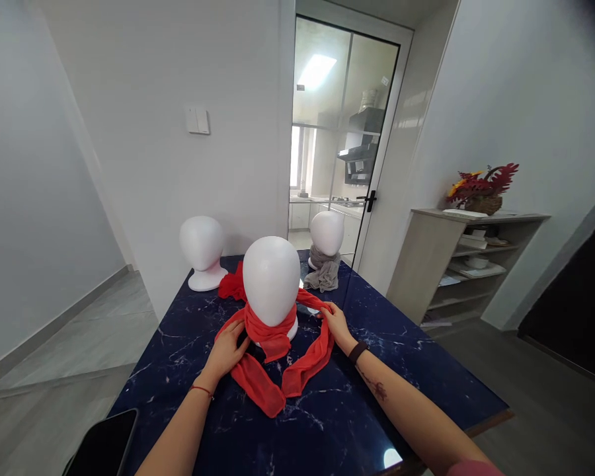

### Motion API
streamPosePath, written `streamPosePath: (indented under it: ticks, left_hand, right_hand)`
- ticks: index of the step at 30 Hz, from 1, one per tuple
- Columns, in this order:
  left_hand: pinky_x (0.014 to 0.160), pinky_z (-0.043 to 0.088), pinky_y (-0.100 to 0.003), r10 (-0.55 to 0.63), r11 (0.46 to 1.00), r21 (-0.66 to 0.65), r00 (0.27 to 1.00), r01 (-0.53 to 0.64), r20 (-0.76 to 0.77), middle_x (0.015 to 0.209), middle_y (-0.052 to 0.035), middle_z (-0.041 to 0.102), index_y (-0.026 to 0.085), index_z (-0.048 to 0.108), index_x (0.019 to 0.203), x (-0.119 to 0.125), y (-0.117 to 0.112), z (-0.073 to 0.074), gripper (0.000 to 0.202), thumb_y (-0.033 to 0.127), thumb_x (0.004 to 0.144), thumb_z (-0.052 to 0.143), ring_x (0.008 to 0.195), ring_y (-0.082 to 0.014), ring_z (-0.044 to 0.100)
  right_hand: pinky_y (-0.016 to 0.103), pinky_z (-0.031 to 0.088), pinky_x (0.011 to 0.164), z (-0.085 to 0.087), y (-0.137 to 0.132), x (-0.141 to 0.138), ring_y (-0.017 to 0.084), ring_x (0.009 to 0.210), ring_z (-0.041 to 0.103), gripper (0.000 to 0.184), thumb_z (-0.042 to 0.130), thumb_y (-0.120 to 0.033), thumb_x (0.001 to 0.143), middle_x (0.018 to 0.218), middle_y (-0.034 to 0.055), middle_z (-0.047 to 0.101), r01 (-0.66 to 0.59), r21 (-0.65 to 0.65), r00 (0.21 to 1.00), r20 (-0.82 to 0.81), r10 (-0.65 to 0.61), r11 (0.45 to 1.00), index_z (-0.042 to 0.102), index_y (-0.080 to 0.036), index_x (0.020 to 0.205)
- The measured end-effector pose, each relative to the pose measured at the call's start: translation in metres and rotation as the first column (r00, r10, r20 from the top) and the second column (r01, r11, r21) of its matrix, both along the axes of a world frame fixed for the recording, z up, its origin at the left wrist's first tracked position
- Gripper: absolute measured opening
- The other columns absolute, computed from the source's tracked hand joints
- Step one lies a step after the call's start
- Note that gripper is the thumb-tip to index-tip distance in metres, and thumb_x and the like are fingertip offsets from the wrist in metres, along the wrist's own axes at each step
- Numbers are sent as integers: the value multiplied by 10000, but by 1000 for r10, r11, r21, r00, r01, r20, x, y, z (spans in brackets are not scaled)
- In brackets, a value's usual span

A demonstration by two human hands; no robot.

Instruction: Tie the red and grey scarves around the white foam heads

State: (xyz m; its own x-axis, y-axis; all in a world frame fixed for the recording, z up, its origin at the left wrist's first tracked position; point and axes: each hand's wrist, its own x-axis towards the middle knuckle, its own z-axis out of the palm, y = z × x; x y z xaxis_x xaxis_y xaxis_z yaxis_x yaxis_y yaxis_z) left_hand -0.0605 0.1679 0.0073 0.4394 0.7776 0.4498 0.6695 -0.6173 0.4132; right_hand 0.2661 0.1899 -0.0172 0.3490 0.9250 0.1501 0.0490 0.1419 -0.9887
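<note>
A white mannequin head (271,281) stands upright in the middle of the table, with a red scarf (269,337) wrapped round its neck. The scarf's two long ends lie forward on the tabletop, one to each side. At the left of the neck, my left hand (227,350) is closed round the left end of the scarf. My right hand (336,324) pinches the right end, holding it out to the right of the head. More bunched red cloth (233,283) lies behind the head on the left; whether it belongs to the same scarf is hidden.
A bare mannequin head (201,244) stands at the back left of the dark blue marbled table (371,370). Another head (327,231) with a grey scarf (323,271) is at the back right. A phone (104,443) lies at the front left. A shelf unit (439,258) stands right.
</note>
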Motion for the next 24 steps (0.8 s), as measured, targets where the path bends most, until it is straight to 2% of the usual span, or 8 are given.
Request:
streamPosePath:
  ticks: [24]
  left_hand:
    - [999, 442, -420, 6, 1000, 14, 1000, -6, 27, 1236, -101, 587, 196, 596, 1167, 0, 1, -1, 359, 339, 850, 506, 1140, -239, 550]
  right_hand:
    - [248, 428, 489, -1, 1, 0, 186, 618, 624, 280, 562, -394, 697, 721, 39, 674, -5, 1, 1000, 23, 5, 1000, 624, -183, 870]
